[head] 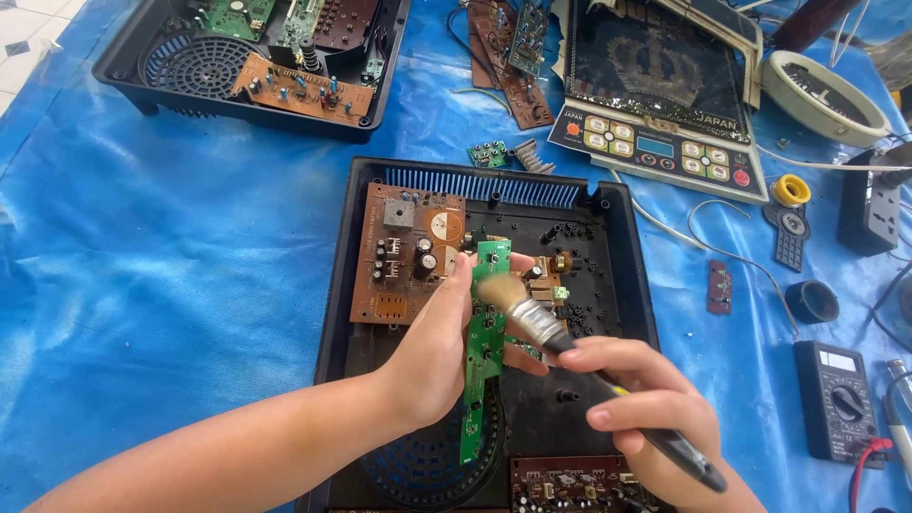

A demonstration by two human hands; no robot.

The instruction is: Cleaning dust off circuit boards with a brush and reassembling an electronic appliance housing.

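So my left hand has its fingers wrapped around a long green board, holding it upright-ish on its edge over the open black case. Thumb sits on the near side, the other fingertips poke out from behind the board on the right. My right hand is clenched on a black-handled brush, held like a pen, and the tan bristles are touching the upper part of the green board.

Inside the case, a brown board with capacitors lies flat just left of the green one, and blue fins run along the far wall. Another brown board peeks out at the near edge.

Everything sits on a blue tarp. A multimeter is off to the right, a control panel lies beyond the case, and a second black case full of boards is at the far left.
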